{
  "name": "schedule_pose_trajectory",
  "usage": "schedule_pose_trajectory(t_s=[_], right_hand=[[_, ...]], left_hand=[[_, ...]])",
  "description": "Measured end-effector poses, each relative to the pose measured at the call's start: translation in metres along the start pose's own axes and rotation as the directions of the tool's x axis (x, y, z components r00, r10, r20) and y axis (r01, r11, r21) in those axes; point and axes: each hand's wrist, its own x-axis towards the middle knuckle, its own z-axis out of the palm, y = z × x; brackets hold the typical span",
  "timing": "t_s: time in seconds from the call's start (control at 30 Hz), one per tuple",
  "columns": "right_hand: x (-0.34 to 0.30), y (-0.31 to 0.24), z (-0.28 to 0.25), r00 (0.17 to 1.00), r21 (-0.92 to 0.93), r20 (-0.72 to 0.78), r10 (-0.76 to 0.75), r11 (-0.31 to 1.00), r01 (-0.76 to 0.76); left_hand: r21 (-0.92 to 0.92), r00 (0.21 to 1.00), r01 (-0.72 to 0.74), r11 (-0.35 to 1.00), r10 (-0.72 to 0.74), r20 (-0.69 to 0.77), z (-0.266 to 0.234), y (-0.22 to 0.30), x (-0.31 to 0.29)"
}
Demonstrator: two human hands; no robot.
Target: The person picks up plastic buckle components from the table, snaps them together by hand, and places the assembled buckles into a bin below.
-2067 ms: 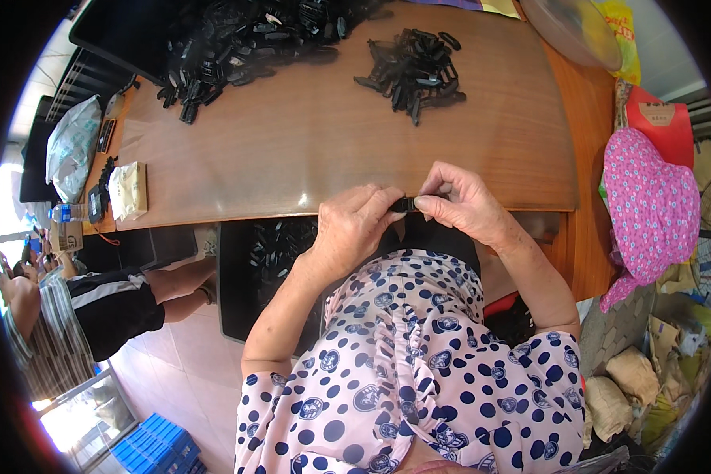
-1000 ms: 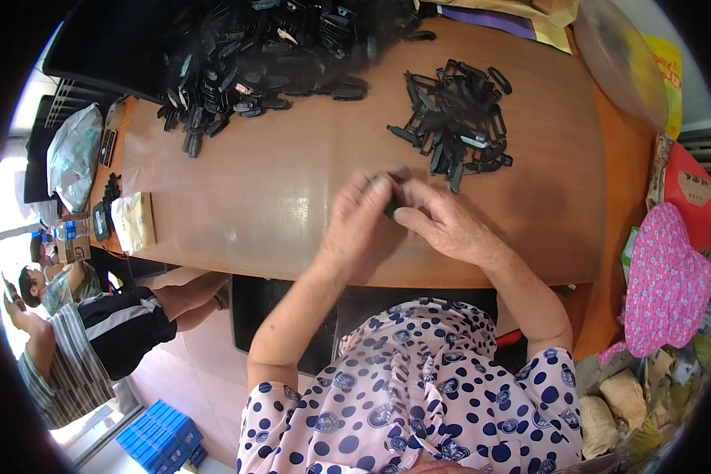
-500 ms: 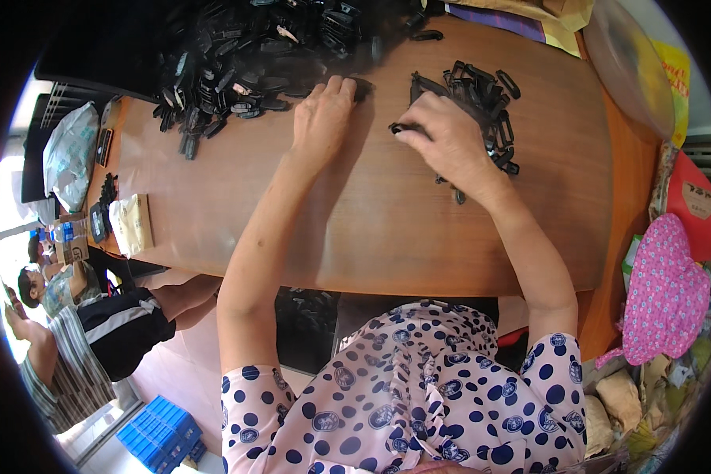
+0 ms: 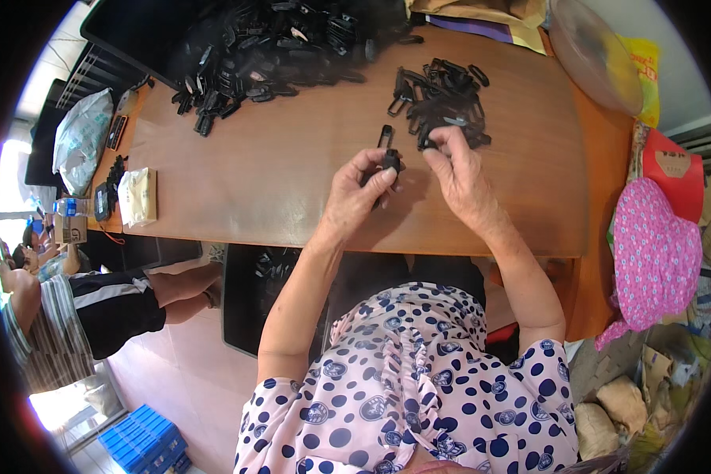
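Apparently pinches black part point(image 4: 392, 160) in left hand point(image 4: 357, 191), dark piece point(image 4: 427, 145) in right hand point(image 4: 463, 175).
Could drop either through loose pinching, or scatter the small pile point(image 4: 444, 103) by snagging.

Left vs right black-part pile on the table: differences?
Size: the left pile is far larger than the right pile.
Framing: the left pile runs past the picture's top edge; the right pile doesn't.
Hands: the right hand is at the right pile's near edge, none at the left pile.
Both are black and jumbled.
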Motion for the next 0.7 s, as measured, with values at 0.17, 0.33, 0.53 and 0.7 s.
schedule_pose_trajectory(t_s=[0.17,0.33,0.53,0.7], right_hand=[[-0.043,-0.019,-0.017,0.951,-0.224,0.078,-0.299,0.924,0.309],[-0.075,-0.022,-0.021,0.976,-0.077,-0.004,-0.217,0.973,0.216],[-0.087,-0.020,-0.033,0.976,0.002,0.070,-0.208,0.978,0.209],[-0.092,-0.027,-0.030,0.984,0.038,0.010,-0.178,0.983,0.178]], left_hand=[[0.197,0.992,-0.127,0.972,0.122,0.036,0.019,-0.007,-0.037],[0.250,0.994,-0.106,0.962,0.101,0.035,0.034,-0.014,-0.055],[0.383,0.980,-0.197,0.903,0.180,0.080,0.043,-0.016,-0.062],[0.427,0.985,-0.173,0.887,0.152,0.084,0.045,-0.012,-0.066]])
